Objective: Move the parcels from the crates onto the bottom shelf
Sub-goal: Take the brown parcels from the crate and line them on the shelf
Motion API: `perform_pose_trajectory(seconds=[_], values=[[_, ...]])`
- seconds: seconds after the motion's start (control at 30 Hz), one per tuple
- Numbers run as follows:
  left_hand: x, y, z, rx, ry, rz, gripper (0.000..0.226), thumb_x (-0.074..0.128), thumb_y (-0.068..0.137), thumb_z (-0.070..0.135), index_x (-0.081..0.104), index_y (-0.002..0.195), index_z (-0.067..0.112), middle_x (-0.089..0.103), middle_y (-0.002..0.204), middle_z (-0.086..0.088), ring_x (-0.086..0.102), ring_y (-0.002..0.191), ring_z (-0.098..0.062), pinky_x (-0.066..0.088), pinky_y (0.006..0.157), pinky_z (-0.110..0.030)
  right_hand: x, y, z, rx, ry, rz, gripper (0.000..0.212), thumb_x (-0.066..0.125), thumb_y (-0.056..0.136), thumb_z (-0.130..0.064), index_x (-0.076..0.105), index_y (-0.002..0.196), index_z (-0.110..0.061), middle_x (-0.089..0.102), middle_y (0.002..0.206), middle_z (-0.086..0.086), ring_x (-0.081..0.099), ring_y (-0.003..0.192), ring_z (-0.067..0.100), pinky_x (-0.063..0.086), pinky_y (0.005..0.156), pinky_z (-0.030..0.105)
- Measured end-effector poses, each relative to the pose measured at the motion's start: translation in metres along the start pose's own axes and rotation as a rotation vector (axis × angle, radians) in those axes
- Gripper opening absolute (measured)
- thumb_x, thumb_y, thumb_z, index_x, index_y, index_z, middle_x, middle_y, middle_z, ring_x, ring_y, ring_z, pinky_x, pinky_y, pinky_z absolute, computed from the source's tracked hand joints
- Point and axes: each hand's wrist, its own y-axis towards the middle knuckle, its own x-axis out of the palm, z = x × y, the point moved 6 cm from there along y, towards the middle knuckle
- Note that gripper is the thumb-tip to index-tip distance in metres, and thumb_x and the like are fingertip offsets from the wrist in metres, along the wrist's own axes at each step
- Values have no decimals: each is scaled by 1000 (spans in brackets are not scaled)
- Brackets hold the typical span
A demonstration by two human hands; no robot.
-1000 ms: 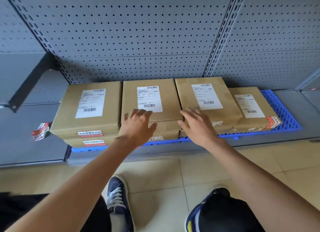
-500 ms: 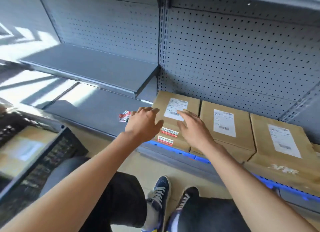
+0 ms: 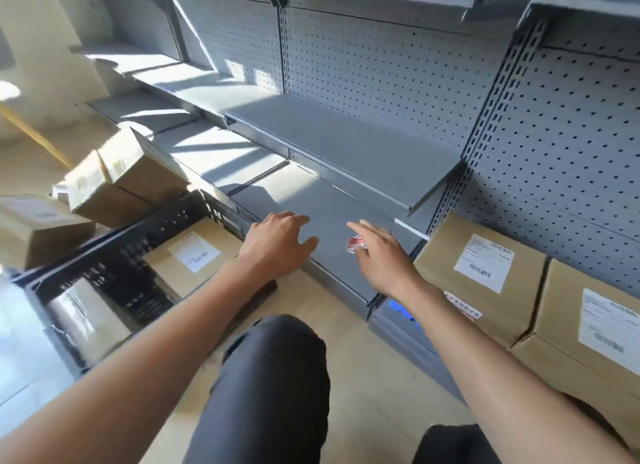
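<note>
The bottom shelf (image 3: 332, 221) is matt grey painted metal, its back panel (image 3: 381, 82) perforated. Parcels (image 3: 485, 269) are plain brown cardboard with white paper labels. The crate (image 3: 114, 259) is black plastic lattice.

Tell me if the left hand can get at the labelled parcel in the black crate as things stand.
Probably yes. The left hand is open and holds nothing, right beside the black crate. The labelled parcel lies face up in the open-topped crate with nothing over it. Only the crate's near wall stands between, so reaching over it should do.
</note>
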Motion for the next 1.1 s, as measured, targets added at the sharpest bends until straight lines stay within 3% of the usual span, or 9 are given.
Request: perform_pose_trajectory(seconds=[0.1, 0.23, 0.47, 0.67, 0.83, 1.0, 1.1], values=[[-8, -11, -46, -84, -36, 12, 51, 51, 97, 56, 56, 141, 31, 58, 141, 4, 57, 126, -23, 51, 100, -46, 34, 19, -32, -44, 2, -75, 51, 44, 102, -10, 39, 152, -17, 33, 160, 12, 28, 147, 27, 22, 120, 37], [-16, -30, -111, -194, -108, 41, 42, 55, 98, 49, 63, 134, 29, 62, 137, 3, 58, 122, -21, 48, 94, -35, 75, 41, -77, -96, 16, -149, 51, 44, 103, -16, 37, 153, -21, 31, 161, 8, 25, 149, 25, 21, 121, 38], [-17, -80, -236, -459, -243, 79, 51, 58, 96, 50, 60, 139, 23, 61, 141, 1, 58, 127, -22, 48, 105, -41, 149, 70, -160, -200, 20, -288, 51, 43, 104, -18, 36, 154, -24, 30, 162, 3, 22, 150, 21, 20, 123, 40], [-2, -128, -324, -608, -328, 91, 42, 60, 99, 39, 64, 133, 15, 67, 130, -5, 62, 114, -21, 48, 90, -31, 227, 82, -233, -288, 16, -433, 53, 45, 103, -22, 34, 154, -22, 31, 161, 0, 23, 149, 18, 20, 123, 39], [26, -160, -388, -718, -312, 95, 46, 56, 100, 40, 58, 140, 18, 59, 144, -2, 52, 134, -23, 43, 110, -43, 298, 87, -280, -338, 19, -558, 53, 45, 104, -24, 32, 155, -26, 28, 163, 2, 19, 151, 20, 19, 124, 42], [52, -180, -429, -789, -199, 28, 45, 53, 100, 44, 57, 141, 24, 56, 146, 1, 47, 136, -22, 41, 111, -51, 357, 93, -314, -357, 50, -654, 54, 47, 103, -24, 32, 155, -28, 26, 163, 3, 22, 151, 21, 21, 121, 40], [68, -185, -444, -778, -124, -17, 44, 51, 101, 41, 58, 141, 25, 54, 147, 4, 40, 140, -19, 35, 113, -48, 388, 93, -327, -366, 48, -709, 56, 47, 103, -27, 29, 156, -30, 23, 165, 2, 23, 150, 23, 25, 121, 44]])
